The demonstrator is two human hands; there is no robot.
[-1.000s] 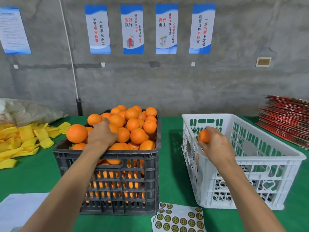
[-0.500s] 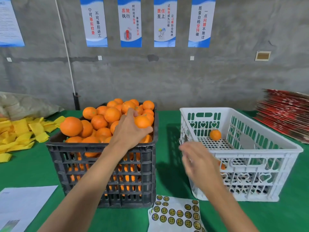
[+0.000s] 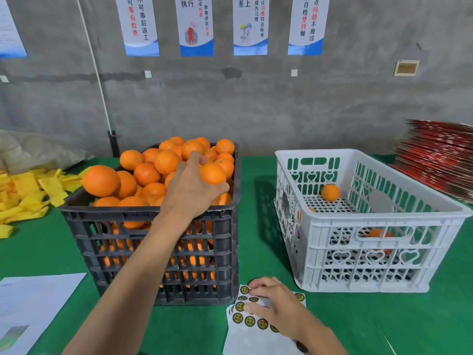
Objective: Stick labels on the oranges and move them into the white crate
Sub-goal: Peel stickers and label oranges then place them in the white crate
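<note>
Oranges (image 3: 153, 175) heaped in black crate (image 3: 153, 252) on green table (image 3: 256, 226). Left hand (image 3: 190, 190) reaches over heap, fingers and thumb curled round 1 orange (image 3: 213, 174) near crate's right rim. Right hand (image 3: 275, 304) rests on label sheet (image 3: 252, 329) just in front of black crate, fingertips (image 3: 252, 285) bent onto round stickers; whether one is pinched, cannot tell. White crate (image 3: 371, 226) to right holds 1 orange (image 3: 330, 192) at far end, more showing through near wall.

Both forearms are bare with no sleeves in view, and a dark beaded bracelet (image 3: 300, 346) circles the right wrist.
</note>
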